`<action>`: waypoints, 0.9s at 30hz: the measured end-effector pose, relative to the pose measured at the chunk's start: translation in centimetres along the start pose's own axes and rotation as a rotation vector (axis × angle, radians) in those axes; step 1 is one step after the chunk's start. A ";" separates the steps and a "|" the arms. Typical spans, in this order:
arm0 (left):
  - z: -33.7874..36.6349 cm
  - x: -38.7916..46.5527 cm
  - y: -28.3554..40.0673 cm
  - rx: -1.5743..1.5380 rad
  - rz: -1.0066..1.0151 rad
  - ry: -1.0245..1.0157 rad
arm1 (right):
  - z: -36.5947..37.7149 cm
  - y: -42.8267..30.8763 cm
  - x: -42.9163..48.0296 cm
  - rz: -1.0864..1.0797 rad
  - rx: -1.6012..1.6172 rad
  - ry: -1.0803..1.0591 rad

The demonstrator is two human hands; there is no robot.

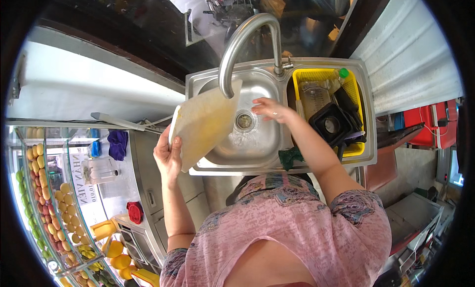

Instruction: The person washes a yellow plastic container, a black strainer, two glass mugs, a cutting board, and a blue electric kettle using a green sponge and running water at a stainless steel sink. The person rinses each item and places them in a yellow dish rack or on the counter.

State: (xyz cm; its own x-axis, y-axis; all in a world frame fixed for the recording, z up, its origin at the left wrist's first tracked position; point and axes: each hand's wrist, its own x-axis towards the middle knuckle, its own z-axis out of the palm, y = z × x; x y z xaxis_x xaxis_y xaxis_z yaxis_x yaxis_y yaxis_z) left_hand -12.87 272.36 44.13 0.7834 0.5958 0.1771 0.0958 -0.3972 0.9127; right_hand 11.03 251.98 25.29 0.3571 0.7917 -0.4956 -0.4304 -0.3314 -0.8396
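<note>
A cutting board (pixel 207 127), pale with yellowish stains, is tilted over the left side of the stainless steel sink basin (pixel 259 146). My left hand (pixel 169 151) grips its near left edge, thumb on the stained face. The board's far corner is beside the mouth of the curved steel faucet (pixel 230 57). My right hand (pixel 269 109) is over the basin, right of the drain (pixel 245 121), fingers apart and holding nothing. A dark green cloth (pixel 291 158) lies on the sink's front rim, below my right forearm.
Right of the basin, a yellow plastic basket (pixel 326 72) holds a clear measuring jug, a green-capped bottle and black parts. At left are a counter with a clear blender jar (pixel 99 171), a purple cloth (pixel 117 144), a red cloth (pixel 134 212) and glass shelves of fruit.
</note>
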 end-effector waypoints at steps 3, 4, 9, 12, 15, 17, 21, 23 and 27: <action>-0.9 -0.7 0.4 0.189 0.052 -0.119 | 4.0 0.0 -0.4 -0.005 0.217 -0.044; -0.6 -0.7 0.6 0.222 0.149 -0.145 | 4.9 -0.5 -1.3 -0.018 0.267 -0.075; -1.2 -0.9 -0.2 0.144 0.236 -0.226 | 7.9 1.9 -3.0 -0.050 0.417 0.082; -1.8 0.7 -1.0 0.367 0.385 -0.286 | 8.7 4.0 -2.4 -0.118 0.424 0.260; -2.7 1.4 -3.0 0.291 0.508 -0.308 | 10.6 3.6 -4.3 -0.218 0.436 0.411; -3.5 1.9 -2.8 0.175 0.577 -0.364 | 12.2 2.8 -6.2 -0.268 0.461 0.485; -6.3 4.6 -2.7 0.032 0.710 -0.418 | 14.6 1.7 -7.4 -0.524 0.399 0.662; -7.7 5.8 -2.4 0.010 0.712 -0.449 | 15.1 0.8 -8.3 -0.650 0.398 0.739; -10.7 8.1 -2.1 0.033 0.831 -0.441 | 14.8 0.1 -9.0 -0.806 0.565 0.617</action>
State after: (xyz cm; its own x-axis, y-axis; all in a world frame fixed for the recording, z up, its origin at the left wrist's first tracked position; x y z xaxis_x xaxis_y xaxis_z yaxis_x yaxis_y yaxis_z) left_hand -13.28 285.51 47.58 0.7698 -0.2025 0.6053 -0.5859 -0.6004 0.5443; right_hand -4.49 252.34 32.93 0.9723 0.2329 -0.0175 -0.1475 0.5542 -0.8192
